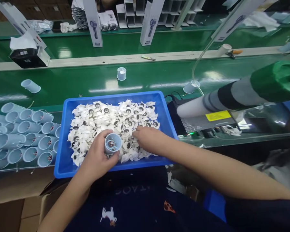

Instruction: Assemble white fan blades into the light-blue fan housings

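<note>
My left hand (100,154) is wrapped round a light blue cylindrical fan housing (113,143), its open end facing up, with a small motor and wires showing inside. Under both hands lies a blue plastic tray (70,101) heaped with white fan impellers (106,111), many with dark round hubs. My right hand (145,137) reaches into the right half of the heap, fingers bent and drawn together among the impellers. Its fingertips are partly hidden, so what they pinch cannot be made out.
Stacked blue housings (31,138) lie left of the tray. Single housings (121,74) stand or lie on the green conveyor (87,80). At right, a grey-and-green cylindrical tool (232,93) juts over a black device (207,124). Printed boxes (151,25) and a tissue pack (29,56) are beyond.
</note>
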Demonstrator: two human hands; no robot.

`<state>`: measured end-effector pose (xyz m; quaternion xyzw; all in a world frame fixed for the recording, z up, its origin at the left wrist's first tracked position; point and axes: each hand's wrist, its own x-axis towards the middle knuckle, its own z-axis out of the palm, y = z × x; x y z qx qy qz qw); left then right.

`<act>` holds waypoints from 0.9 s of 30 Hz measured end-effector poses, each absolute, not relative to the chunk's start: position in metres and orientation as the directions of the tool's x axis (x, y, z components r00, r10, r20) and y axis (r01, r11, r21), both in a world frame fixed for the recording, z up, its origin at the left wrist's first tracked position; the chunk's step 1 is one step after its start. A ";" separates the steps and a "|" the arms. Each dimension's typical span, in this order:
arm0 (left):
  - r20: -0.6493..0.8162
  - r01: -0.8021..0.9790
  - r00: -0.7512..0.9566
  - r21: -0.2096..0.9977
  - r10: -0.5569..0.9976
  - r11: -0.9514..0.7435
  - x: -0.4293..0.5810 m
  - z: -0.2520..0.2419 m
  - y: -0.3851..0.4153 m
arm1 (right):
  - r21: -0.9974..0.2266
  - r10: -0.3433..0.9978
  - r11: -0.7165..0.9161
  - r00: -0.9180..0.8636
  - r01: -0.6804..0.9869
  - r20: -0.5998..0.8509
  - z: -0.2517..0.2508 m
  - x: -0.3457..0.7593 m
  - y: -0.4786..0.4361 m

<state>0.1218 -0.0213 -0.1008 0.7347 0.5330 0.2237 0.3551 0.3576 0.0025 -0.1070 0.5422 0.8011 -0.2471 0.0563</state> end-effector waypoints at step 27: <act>0.217 0.839 0.274 0.422 0.937 -0.343 0.153 -0.063 0.175 | -0.755 0.854 0.517 -0.181 0.402 0.488 -0.053 0.370 -0.075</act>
